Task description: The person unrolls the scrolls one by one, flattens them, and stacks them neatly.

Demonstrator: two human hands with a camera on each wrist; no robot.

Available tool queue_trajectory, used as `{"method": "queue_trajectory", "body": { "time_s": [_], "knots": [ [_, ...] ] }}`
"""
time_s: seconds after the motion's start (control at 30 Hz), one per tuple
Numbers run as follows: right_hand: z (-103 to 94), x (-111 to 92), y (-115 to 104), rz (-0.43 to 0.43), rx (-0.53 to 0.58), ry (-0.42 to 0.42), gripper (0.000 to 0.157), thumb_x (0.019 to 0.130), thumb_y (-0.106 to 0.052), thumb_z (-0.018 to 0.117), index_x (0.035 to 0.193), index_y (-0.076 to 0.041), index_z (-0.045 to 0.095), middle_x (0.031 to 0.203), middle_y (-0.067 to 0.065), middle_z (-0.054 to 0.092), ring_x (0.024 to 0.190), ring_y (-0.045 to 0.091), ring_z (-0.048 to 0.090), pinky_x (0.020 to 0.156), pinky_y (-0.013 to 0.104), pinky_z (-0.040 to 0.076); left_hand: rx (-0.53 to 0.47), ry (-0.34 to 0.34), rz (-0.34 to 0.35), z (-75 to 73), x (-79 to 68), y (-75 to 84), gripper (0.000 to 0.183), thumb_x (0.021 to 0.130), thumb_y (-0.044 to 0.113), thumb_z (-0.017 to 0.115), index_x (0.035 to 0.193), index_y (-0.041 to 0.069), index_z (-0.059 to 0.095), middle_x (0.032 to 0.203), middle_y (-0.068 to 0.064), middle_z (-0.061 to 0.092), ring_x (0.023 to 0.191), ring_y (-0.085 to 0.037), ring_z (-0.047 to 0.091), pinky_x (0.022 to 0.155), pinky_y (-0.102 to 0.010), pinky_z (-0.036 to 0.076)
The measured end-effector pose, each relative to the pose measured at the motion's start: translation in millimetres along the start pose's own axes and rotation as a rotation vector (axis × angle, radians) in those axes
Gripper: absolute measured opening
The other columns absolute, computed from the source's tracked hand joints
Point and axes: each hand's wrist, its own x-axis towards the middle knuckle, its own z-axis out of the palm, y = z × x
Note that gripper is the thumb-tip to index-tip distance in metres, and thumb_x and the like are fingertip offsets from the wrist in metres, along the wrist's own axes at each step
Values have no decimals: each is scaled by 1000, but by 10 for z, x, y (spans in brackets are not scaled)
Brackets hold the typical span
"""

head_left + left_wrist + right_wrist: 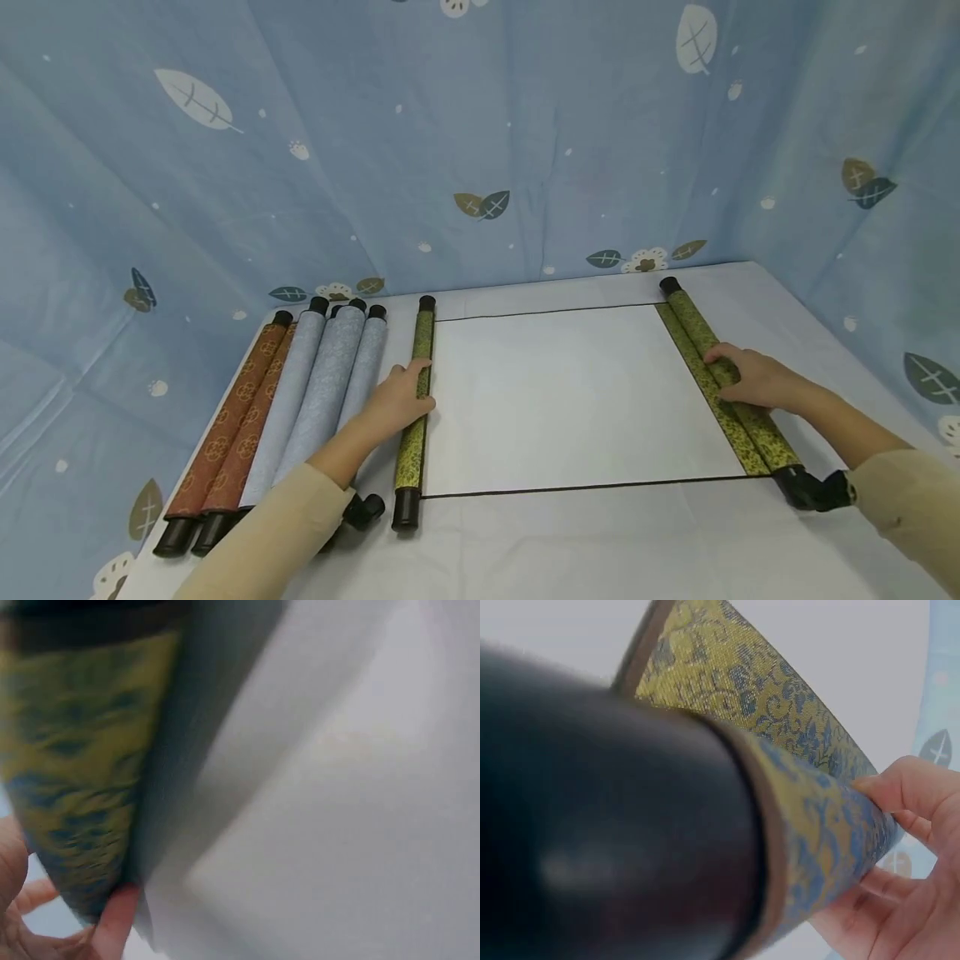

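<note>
A hanging scroll with a blank white sheet (570, 400) lies unrolled on the table, with a yellow-green patterned roll at either end. My left hand (393, 402) grips the left roll (411, 454) near its middle, thumb on the near side and fingers across the far side. In the left wrist view its fingertips (120, 919) curl round that roll. On the right, my right hand (759, 380) holds the right roll (765, 437) about halfway along. The right wrist view shows the thumb and fingers around the brocade, with a black end knob (615, 840) close to the camera.
Left of the scroll lie rolled scrolls side by side: two rust-brown ones (217, 442) and several grey-blue ones (318, 392), all with black knobs. A black wrist-worn device (363, 510) is by the left sleeve. Blue leaf-printed curtain (525, 125) hangs behind the white-covered table (585, 542).
</note>
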Motion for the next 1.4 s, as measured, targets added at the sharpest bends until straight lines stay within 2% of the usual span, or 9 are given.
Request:
{"method": "queue_trajectory", "body": {
  "time_s": [0.3, 0.43, 0.5, 0.57, 0.63, 0.73, 1.13, 1.27, 1.4],
  "knots": [
    [-88, 41, 63, -91, 43, -36, 58, 87, -7, 60, 135, 6, 31, 127, 38, 37, 45, 9, 31, 48, 32, 38, 93, -15, -5, -132, -58, -33, 53, 87, 18, 57, 138, 11, 47, 117, -27, 44, 78, -28, 48, 54, -35, 40],
    [-112, 11, 88, -66, 77, -61, 58, 88, -8, 58, 136, 6, 28, 132, 41, 28, 69, 31, 52, 49, 33, 38, 113, -10, 9, -159, -82, -25, 43, 91, 18, 53, 133, 10, 53, 111, -21, 45, 70, -23, 43, 49, -31, 36],
    [-117, -2, 89, -44, 97, -75, 58, 88, -8, 57, 137, 5, 27, 134, 43, 23, 72, 35, 49, 47, 33, 37, 136, -5, 15, -166, -87, -47, 40, 92, 19, 52, 131, 10, 56, 112, -21, 45, 66, -23, 44, 48, -32, 36],
    [-121, -17, 80, -26, 96, -83, 58, 88, -8, 55, 137, 3, 26, 123, 42, 37, 65, 31, 48, 46, 31, 35, 176, 5, 26, -163, -91, -88, 38, 93, 24, 56, 128, 10, 58, 115, -22, 47, 70, -25, 50, 50, -34, 40],
    [-120, -33, 71, 10, 103, -91, 58, 88, -7, 53, 138, 1, 25, 92, 28, 51, 51, 15, 33, 42, 28, 33, 196, 9, 37, -156, -91, -129, 41, 90, 27, 63, 127, 9, 58, 119, -26, 47, 82, -31, 55, 57, -38, 45],
    [-119, -50, 69, 35, 92, -102, 58, 88, -6, 50, 139, 0, 23, 61, 0, 33, 45, 8, 22, 42, 27, 31, 189, 11, 53, -141, -93, -174, 50, 83, 29, 72, 126, 8, 57, 123, -31, 46, 96, -38, 56, 68, -43, 49],
    [-138, -43, 173, 57, 70, -109, 59, 88, -6, 50, 140, -2, 22, 58, -5, 21, 45, 8, 19, 41, 26, 31, 52, -49, 29, -191, -61, -181, 51, 85, 24, 71, 130, 8, 52, 128, -30, 46, 99, -38, 57, 72, -45, 48],
    [-170, -43, 166, 57, 143, -140, 61, 91, -10, 53, 141, -1, 20, 81, 21, 44, 53, 14, 33, 44, 31, 37, -2, -59, 44, -205, -49, -228, 52, 85, 23, 71, 131, 7, 51, 131, -29, 47, 112, -43, 51, 83, -52, 46],
    [-232, -50, 156, 47, 217, -197, 63, 93, -14, 57, 142, 1, 18, 130, 45, 16, 76, 32, 47, 51, 38, 42, -55, -76, 84, -224, -36, -274, 52, 85, 20, 72, 129, 3, 52, 133, -26, 48, 122, -46, 43, 92, -55, 41]
  ]
}}
